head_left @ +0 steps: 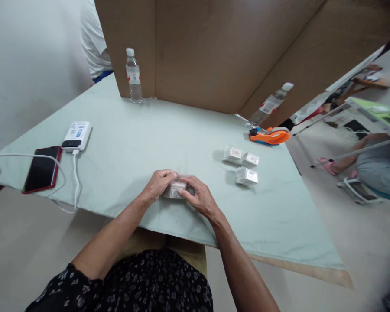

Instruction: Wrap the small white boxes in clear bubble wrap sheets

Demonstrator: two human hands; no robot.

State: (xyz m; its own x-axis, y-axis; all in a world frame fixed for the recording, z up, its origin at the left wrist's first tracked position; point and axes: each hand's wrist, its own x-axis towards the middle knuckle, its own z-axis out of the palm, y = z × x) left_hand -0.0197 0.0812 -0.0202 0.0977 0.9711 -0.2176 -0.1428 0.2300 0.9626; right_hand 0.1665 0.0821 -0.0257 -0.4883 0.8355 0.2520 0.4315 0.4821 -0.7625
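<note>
Near the front edge of the table, a small white box (174,190) with faint printing lies between my two hands, with what looks like clear film at its top. My left hand (158,184) pinches its upper left side, thumb and fingers together. On the other side my right hand (199,195) curves round the box, with the thumb on its front and the fingers over the top. To the right rest three similar film-wrapped boxes: one at the back left (233,154), one beside it (250,160), and one in front (246,176).
An orange tape dispenser (269,136) and a tilted water bottle (271,105) are at the right. Another bottle (134,78) stands upright by the cardboard screen (195,52). A power bank (77,135), cable (75,182) and phone (42,169) lie left. Other people sit beyond the table.
</note>
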